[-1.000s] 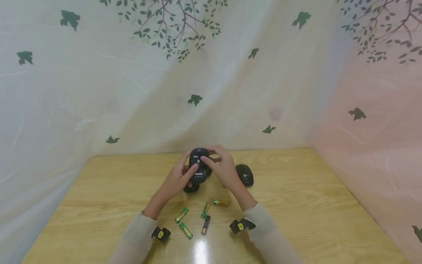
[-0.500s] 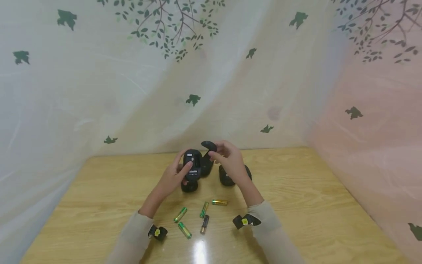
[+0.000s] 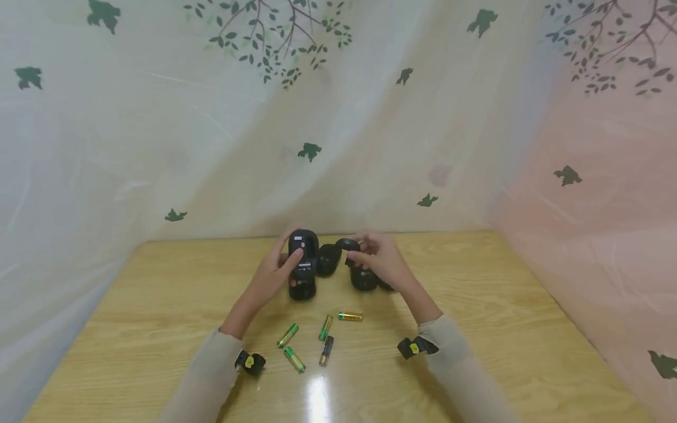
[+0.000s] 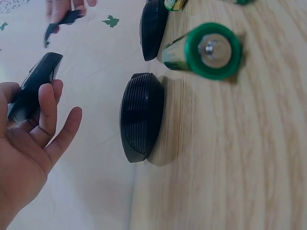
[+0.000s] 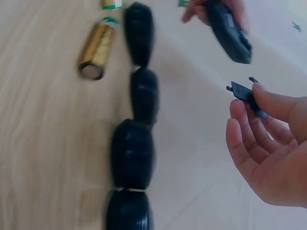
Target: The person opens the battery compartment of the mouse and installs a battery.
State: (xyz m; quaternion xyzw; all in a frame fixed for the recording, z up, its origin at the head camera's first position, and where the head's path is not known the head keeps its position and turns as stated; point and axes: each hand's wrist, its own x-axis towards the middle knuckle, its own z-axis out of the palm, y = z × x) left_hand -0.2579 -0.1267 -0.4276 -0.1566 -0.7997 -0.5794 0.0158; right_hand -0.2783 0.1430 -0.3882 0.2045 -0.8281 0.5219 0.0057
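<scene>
**Held mouse [image 3: 309, 258] in left hand [image 3: 271, 275], cover [image 3: 347, 244] in right hand [image 3: 384, 259]**

Counts: four mice [image 5: 133, 155] on the table [image 3: 476, 311], plus the held one in the air above. Four green-and-gold batteries [image 3: 294, 359] and one dark battery [image 3: 327, 351] lie nearer the person. Left fingers clamped on the held mouse; right thumb and fingers pinch the cover, clear of it. Head view: labels [image 3: 305, 268] on the underside, one table mouse mostly behind the right hand. Right wrist: all four in a row, plus the cover's small tabs [image 5: 230, 88].
</scene>
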